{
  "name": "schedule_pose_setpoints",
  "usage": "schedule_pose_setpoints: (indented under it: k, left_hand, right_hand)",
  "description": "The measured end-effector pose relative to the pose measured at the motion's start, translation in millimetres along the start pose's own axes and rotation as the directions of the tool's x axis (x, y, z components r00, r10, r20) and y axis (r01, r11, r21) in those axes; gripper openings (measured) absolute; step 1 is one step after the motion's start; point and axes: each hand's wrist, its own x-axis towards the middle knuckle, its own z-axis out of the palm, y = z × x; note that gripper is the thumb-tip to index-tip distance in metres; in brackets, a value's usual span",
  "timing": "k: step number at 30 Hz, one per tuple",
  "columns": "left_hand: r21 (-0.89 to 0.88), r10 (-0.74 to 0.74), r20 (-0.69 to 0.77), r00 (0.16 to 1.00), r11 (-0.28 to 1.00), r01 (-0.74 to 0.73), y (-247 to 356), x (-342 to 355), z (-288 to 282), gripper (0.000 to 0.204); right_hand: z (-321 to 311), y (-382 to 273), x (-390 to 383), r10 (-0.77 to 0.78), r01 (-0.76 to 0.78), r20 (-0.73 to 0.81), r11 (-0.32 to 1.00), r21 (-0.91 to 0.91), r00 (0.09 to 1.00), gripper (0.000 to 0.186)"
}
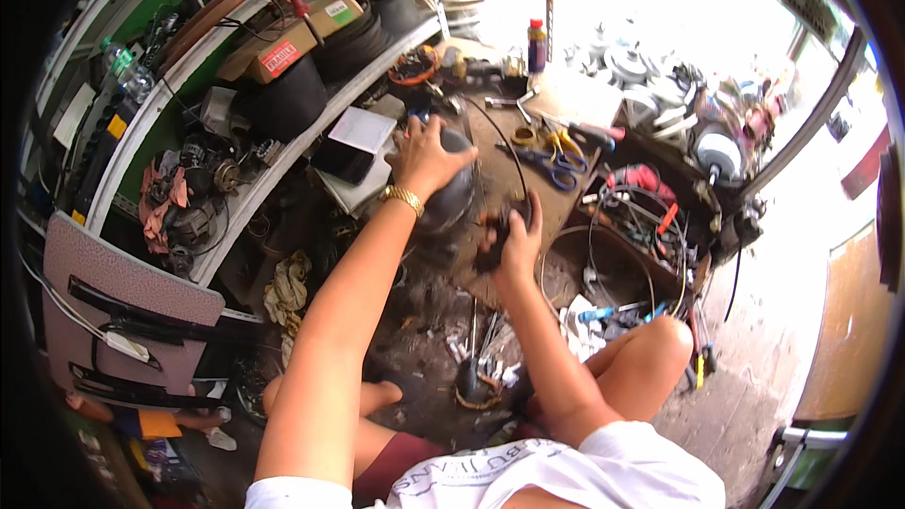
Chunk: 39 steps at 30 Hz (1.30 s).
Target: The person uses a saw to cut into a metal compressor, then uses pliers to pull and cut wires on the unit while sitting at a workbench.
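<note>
My left hand (426,153) grips the top of a black rounded metal object (443,203), fingers spread over it and a gold bracelet on the wrist. My right hand (514,231) holds a small dark part (492,245), slightly blurred; a black cable (511,151) arches down to it. These sit over a worn wooden board (471,278). Beside them lie yellow-and-black scissors (551,143), blue-handled scissors (566,172) and a metal tool (518,101). A dark phone (341,160) and a pale tablet-like slab (361,129) rest left of the rounded object.
Cluttered shelving (264,188) runs along the left, with a cardboard box (245,61). A bin of wires and tools (650,231) is at right, below piled white-and-metal parts (650,85). A padded brown panel (123,264) stands lower left. Loose tools (476,368) litter the floor between my legs.
</note>
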Motion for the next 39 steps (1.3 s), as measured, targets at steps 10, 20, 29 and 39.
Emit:
schedule_pose_setpoints:
  k: [10, 20, 29, 39]
  left_hand:
    - [0.014, 0.016, 0.001, 1.0, 1.0, -0.016, 3, 1, 2, 0.074]
    - [-0.03, 0.041, 0.012, 0.999, 0.999, -0.041, 3, -2, -1, 0.074]
    - [-0.013, 0.022, 0.016, 1.0, 1.0, -0.022, 2, -3, -2, 0.078]
    - [0.053, -0.007, -0.05, 0.999, 0.999, 0.01, 8, -3, 0, 0.07]
  right_hand:
    - [-7, 0, -1, -0.027, 0.027, -0.005, 0.999, -0.038, 1.0, 0.057]
    - [-4, -2, -16, -0.062, 0.058, -0.016, 0.984, -0.165, 0.998, 0.056]
    - [-4, 4, -9, -0.106, 0.107, 0.017, 0.986, -0.13, 0.994, 0.057]
    - [-21, -3, -12, -0.076, 0.076, 0.012, 0.989, -0.129, 0.997, 0.059]
